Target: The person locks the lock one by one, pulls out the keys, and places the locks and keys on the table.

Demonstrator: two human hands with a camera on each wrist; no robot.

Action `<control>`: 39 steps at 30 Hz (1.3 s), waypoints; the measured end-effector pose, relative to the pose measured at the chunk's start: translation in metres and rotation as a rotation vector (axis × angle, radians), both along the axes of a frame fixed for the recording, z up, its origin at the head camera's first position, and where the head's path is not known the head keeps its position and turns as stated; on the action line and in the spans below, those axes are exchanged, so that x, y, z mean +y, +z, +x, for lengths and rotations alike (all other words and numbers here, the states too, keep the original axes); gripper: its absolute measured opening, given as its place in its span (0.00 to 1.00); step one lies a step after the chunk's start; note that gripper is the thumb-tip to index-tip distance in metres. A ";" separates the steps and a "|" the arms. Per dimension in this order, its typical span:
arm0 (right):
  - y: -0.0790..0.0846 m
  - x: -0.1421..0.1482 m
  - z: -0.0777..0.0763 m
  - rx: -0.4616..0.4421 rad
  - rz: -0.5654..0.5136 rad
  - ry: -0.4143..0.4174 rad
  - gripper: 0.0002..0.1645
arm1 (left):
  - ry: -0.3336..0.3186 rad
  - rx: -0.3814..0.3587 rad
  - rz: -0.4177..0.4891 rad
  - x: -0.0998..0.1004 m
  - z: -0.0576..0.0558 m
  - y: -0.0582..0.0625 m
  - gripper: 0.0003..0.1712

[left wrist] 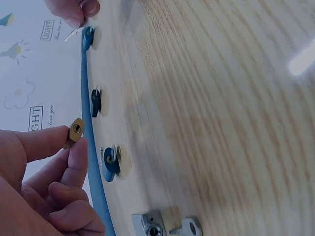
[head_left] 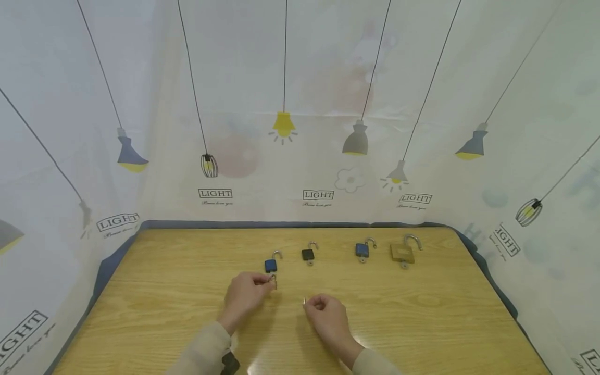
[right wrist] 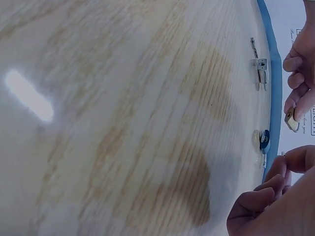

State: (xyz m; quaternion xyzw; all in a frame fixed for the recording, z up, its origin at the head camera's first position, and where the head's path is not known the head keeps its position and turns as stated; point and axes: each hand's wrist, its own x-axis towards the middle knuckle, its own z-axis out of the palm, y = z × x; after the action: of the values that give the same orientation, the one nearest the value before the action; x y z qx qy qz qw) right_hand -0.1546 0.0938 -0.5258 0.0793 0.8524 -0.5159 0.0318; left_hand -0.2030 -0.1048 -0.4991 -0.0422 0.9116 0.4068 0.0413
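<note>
My left hand (head_left: 247,297) pinches a small brass padlock (left wrist: 76,129) between thumb and fingers above the table. In the left wrist view the padlock's keyhole faces the camera. To the right and nearer to me, my right hand (head_left: 328,319) pinches a small silver key (left wrist: 74,34) by its end, apart from the padlock. Beyond the hands stand a blue padlock (head_left: 271,265), a black padlock (head_left: 308,254), another blue padlock (head_left: 362,250) and a larger brass padlock (head_left: 402,253), with raised, open shackles. Keys show at their near ends.
A silver padlock (left wrist: 150,223) with a key (left wrist: 189,227) in front of it appears low in the left wrist view; the head view does not show it. The wooden table (head_left: 445,323) ends at a dark blue edge against a lamp-printed curtain (head_left: 290,172).
</note>
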 end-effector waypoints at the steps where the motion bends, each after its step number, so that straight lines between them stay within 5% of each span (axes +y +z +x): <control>1: 0.000 0.000 0.000 -0.004 -0.002 0.003 0.07 | -0.003 -0.004 -0.018 -0.001 0.000 0.001 0.09; 18: 0.000 -0.001 0.001 -0.039 -0.003 0.066 0.09 | -0.019 -0.056 -0.275 -0.013 -0.001 -0.007 0.09; 39: 0.003 -0.004 0.001 -0.018 0.001 0.085 0.09 | -0.034 -0.034 -0.381 -0.015 -0.001 -0.007 0.12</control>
State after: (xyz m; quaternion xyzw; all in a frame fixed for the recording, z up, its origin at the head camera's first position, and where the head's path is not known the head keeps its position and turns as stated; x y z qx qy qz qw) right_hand -0.1538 0.0900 -0.5229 0.0476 0.8550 -0.5128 0.0615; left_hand -0.2042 -0.1195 -0.5064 -0.0405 0.9719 0.2252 0.0548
